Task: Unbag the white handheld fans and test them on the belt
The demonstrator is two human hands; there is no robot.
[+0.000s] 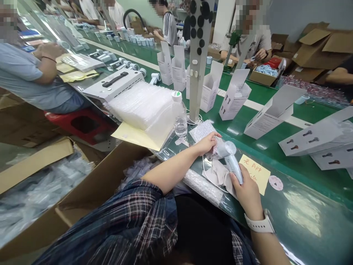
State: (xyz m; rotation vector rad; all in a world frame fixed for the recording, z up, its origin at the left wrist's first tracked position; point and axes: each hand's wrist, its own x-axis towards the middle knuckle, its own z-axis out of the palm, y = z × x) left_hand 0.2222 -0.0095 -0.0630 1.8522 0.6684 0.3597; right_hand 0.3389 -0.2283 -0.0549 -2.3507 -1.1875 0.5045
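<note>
A light-blue hand-held device [234,167], shaped like a small hair dryer with a round head and straight handle, is held tilted above the table. My right hand [248,189] is closed around the lower end of its handle. At the head's left side, my left hand [206,143] grips crinkled clear plastic [218,149], its fingers partly hidden by the plastic. Beneath the device lie a pale cloth [217,173] and a white cable. A yellow note [255,173] with red handwriting is just beyond my right hand.
Bubble-wrap sheets [146,106] are stacked at left, beside a water bottle [179,116]. White boxes [264,114] with raised flaps stand along the green belt [264,147]. A metal post [195,73] rises ahead. A carton [63,195] of plastic bags sits lower left. Co-workers sit around.
</note>
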